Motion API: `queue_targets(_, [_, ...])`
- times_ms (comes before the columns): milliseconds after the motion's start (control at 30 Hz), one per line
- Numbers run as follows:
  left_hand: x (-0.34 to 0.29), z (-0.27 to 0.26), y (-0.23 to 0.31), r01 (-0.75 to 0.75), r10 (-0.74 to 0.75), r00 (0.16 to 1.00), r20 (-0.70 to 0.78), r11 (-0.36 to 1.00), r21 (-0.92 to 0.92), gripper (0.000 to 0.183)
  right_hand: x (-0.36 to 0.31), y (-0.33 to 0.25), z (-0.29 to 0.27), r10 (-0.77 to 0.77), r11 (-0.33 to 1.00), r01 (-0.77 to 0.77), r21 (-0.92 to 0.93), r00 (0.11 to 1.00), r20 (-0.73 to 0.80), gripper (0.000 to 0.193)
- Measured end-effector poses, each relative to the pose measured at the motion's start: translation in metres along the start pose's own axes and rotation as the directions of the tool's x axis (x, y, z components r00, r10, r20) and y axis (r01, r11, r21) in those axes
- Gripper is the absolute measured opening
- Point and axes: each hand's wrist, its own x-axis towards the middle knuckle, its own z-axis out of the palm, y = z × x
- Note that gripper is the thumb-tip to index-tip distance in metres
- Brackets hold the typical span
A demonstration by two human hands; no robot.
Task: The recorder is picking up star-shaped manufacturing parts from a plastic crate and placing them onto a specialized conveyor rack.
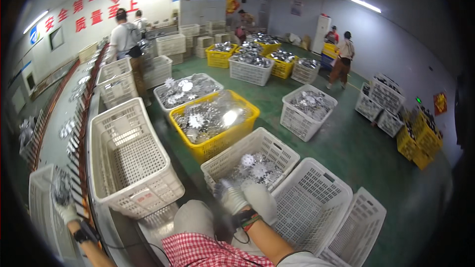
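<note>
My left hand (66,212), in a pale work glove, reaches out at the far left beside the conveyor. It is closed on a bunch of shiny metal pieces (61,188), held over a white crate (40,188). My right hand (231,199), also gloved, is at the near side of a white perforated crate (278,149), by my knee. Its fingers are smeared by motion, so I cannot tell whether they hold anything. Flat, toothed, star-like metal pieces (258,169) lie heaped in that crate. A red-and-white checked cloth (213,251) covers my lap.
A white crate (163,160) stands between me and the conveyor (69,111). A yellow crate (198,151) of metal pieces is ahead; a white crate (341,188) is at my right. Farther off are filled crates (252,75) and several people, one (126,39) beside the conveyor.
</note>
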Motion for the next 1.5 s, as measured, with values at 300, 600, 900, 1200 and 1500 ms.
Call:
queue_targets(300, [-0.085, 0.164, 0.178, -0.234, 0.231, 0.918, -0.321, 0.972, 0.030, 0.047, -0.039, -0.016, 0.044, -0.083, 0.952, 0.119, -0.283, 0.988, 0.134, 0.032])
queue_targets(600, [-0.189, 0.369, 0.106, 0.382, -0.389, 0.824, 0.412, 0.918, 0.103, 0.043, -0.113, -0.005, 0.131, -0.109, 0.889, 0.384, -0.251, 0.708, 0.698, 0.061])
queue_targets(900, [-0.181, 0.355, 0.060, 0.482, -0.446, 0.617, 0.648, 0.865, 0.137, 0.068, -0.072, -0.052, 0.076, -0.200, 0.946, 0.247, -0.208, 0.955, 0.220, 0.035])
queue_targets(1200, [-0.090, 0.252, 0.017, 0.386, -0.367, 0.922, 0.128, 0.902, -0.192, 0.064, 0.044, -0.129, -0.038, -0.247, 0.968, 0.240, -0.071, 0.960, -0.130, 0.052])
queue_targets(1500, [0.008, 0.137, -0.021, 0.112, -0.409, 0.850, -0.331, 0.755, -0.646, 0.044, 0.056, -0.119, -0.050, -0.213, 0.977, 0.211, -0.035, 0.940, -0.265, 0.031])
